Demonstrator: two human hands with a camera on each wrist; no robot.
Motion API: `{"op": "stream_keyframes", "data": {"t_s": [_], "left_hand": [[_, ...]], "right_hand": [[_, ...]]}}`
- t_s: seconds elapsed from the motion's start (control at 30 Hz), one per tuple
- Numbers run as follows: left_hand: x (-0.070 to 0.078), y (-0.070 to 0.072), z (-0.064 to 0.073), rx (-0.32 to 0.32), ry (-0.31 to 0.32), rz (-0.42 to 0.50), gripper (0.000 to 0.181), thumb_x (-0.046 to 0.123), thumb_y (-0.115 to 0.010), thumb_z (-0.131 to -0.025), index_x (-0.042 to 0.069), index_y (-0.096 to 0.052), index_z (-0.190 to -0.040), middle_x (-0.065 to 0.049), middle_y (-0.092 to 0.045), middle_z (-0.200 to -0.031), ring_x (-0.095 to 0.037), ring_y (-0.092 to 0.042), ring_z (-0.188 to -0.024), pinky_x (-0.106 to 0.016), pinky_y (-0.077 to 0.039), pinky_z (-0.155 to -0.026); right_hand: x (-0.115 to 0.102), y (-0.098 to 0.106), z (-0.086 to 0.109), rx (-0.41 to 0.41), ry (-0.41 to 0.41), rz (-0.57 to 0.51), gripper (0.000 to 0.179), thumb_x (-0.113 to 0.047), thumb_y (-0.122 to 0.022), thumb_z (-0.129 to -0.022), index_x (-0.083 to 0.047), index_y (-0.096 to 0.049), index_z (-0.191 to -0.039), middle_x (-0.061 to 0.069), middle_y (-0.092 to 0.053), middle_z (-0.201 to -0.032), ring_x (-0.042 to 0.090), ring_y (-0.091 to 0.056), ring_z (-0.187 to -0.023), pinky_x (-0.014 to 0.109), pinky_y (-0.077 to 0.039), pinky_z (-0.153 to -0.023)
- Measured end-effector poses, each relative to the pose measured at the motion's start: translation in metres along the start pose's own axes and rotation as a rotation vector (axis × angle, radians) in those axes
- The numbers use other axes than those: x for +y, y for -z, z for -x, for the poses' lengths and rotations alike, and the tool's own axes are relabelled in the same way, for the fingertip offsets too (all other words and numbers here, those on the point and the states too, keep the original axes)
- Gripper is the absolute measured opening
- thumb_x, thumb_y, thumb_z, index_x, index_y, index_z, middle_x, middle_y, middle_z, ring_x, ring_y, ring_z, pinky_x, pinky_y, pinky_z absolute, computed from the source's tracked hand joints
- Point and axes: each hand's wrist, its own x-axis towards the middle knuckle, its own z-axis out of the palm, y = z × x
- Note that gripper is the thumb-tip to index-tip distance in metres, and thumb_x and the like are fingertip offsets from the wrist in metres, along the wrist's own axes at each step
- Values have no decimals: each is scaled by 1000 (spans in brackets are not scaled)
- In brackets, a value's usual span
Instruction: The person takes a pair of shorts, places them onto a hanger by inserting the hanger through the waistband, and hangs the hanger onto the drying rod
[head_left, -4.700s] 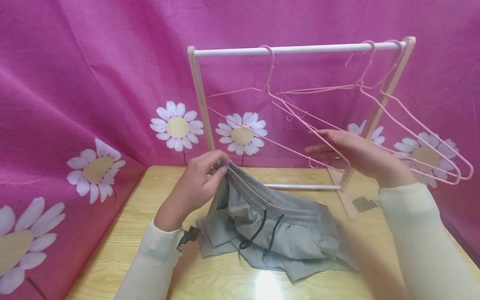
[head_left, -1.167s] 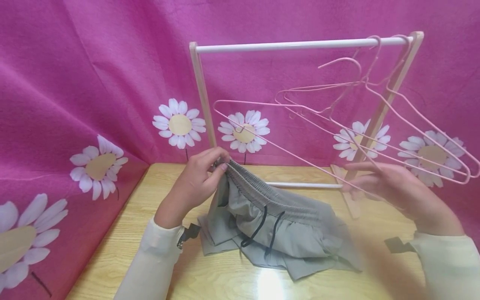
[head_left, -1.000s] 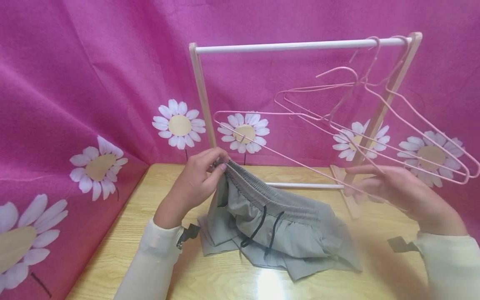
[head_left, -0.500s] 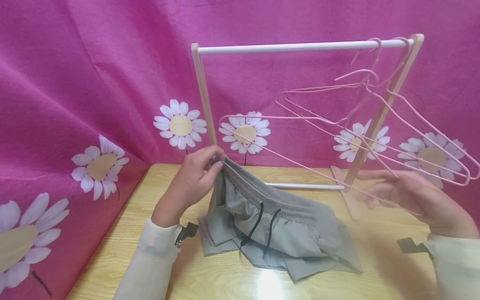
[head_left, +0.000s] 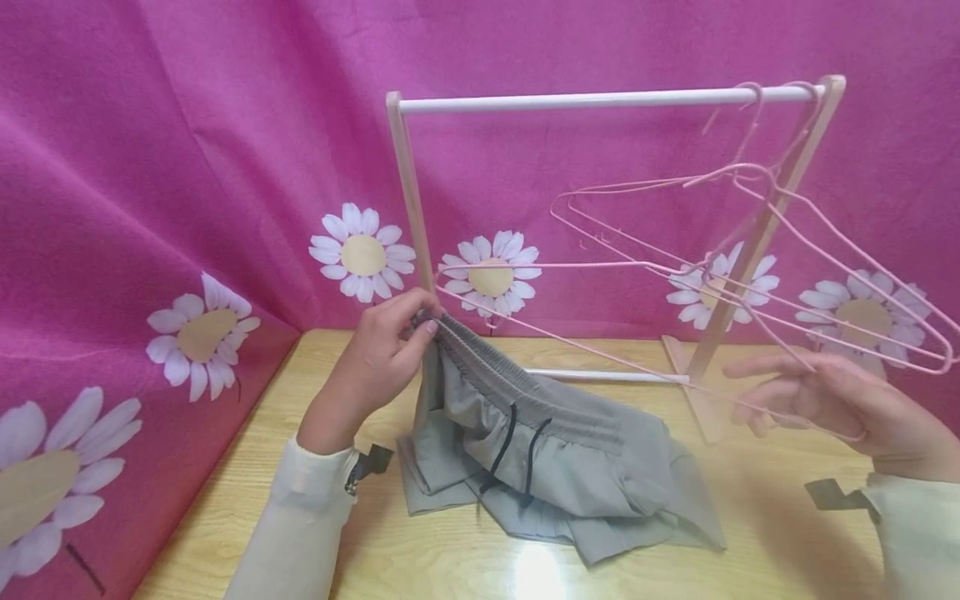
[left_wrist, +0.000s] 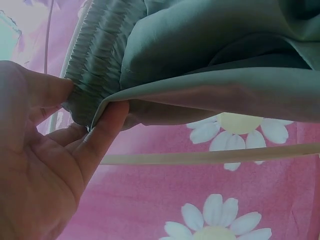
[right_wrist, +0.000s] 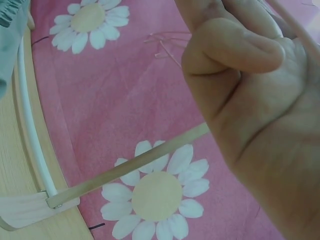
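My left hand pinches one end of the gathered waistband of grey shorts, which have black drawstrings. The lower part of the shorts lies folded on the table. In the left wrist view, thumb and fingers grip the waistband from both sides. On the right, my right hand holds a pink wire hanger by its right corner, fingers bent round the wire. The hanger is off the rail, its left tip just above the waistband near my left hand. The right wrist view shows the hand large, with wire at upper right.
A small rack with a white rail and wooden uprights stands at the back of the wooden table. More pink hangers hang at its right end. A magenta cloth with daisies surrounds the table.
The hanger hung on the rail at first; my right hand has since taken it off, lowering it and drawing it right. My left hand has shifted slightly left, still pinching the waistband.
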Motion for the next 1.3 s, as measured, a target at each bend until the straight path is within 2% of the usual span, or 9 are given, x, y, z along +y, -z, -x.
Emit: {"op": "stream_keyframes", "data": {"t_s": [0.23, 0.4, 0.53, 0.63, 0.83, 0.97, 1.07, 1.2, 1.3], "left_hand": [[0, 2, 0, -2, 18, -3, 10, 2, -65, -104, 7, -70, -111, -6, -71, -101, -22, -61, -88, -38, -57, -76], [0, 3, 0, -3, 20, -5, 10, 2, -65, -104, 7, -70, -111, -6, -70, -100, -22, -61, -88, -39, -58, -77], [0, 3, 0, -5, 17, -2, 11, 2, -65, -103, 7, -70, -111, -6, -71, -101, -22, -63, -90, -41, -59, -79], [0, 4, 0, -2, 13, -7, 10, 2, -65, -103, 7, -70, -110, -6, -71, -101, -22, -63, -90, -41, -60, -80], [1, 2, 0, -5, 3, 1, 10, 1, -66, -103, 7, -70, -110, -6, -72, -101, -22, -64, -90, -41, -61, -80], [3, 1, 0, -22, -5, 8, 10, 0, -67, -103, 7, -70, -111, -7, -73, -105, -23, -67, -97, -43, -65, -86], [6, -1, 0, -42, 0, 7, 11, 1, -68, -104, 7, -71, -112, -7, -74, -108, -23, -69, -103, -46, -65, -92], [10, -3, 1, -89, 14, -7, 13, 4, -67, -106, 10, -70, -116, -5, -73, -110, -21, -68, -104, -45, -64, -98], [13, -6, 1, -119, 11, -22, 14, 7, -67, -106, 11, -70, -119, -3, -72, -112, -19, -68, -104, -43, -63, -101]], "right_hand": [[0, 2, 7, -35, -49, -99, 63, -4, 2, -111, 13, -27, -164, 23, -30, -176, 42, -55, -149, 45, -48, -122], [0, 7, 20, -15, -95, -35, 66, -3, 4, -109, 12, -34, -161, 22, -32, -176, 40, -58, -147, 44, -53, -116], [3, 10, 31, 6, -144, -32, 68, -4, 5, -109, 13, -35, -160, 23, -33, -175, 40, -58, -146, 45, -52, -118], [5, 10, 31, -7, -148, -32, 67, -5, 5, -110, 15, -35, -160, 24, -37, -173, 39, -61, -143, 46, -52, -118], [3, 11, 31, -34, -204, -94, 67, -5, 10, -109, 19, -21, -162, 31, -49, -162, 38, -62, -141, 47, -51, -120], [3, 12, 35, -1, -243, -91, 67, -3, 11, -108, 16, -19, -164, 28, -47, -165, 38, -60, -144, 44, -50, -120], [3, 11, 35, 31, -261, -28, 66, 0, 10, -108, 16, -23, -163, 26, -49, -164, 37, -62, -142, 42, -54, -115], [5, 8, 31, 23, -249, 12, 66, 1, 9, -107, 20, -26, -160, 30, -54, -158, 37, -63, -140, 41, -55, -113], [8, 7, 28, -1, -220, 1, 65, 2, 9, -107, 20, -24, -160, 30, -50, -162, 37, -60, -143, 41, -53, -115]]}}
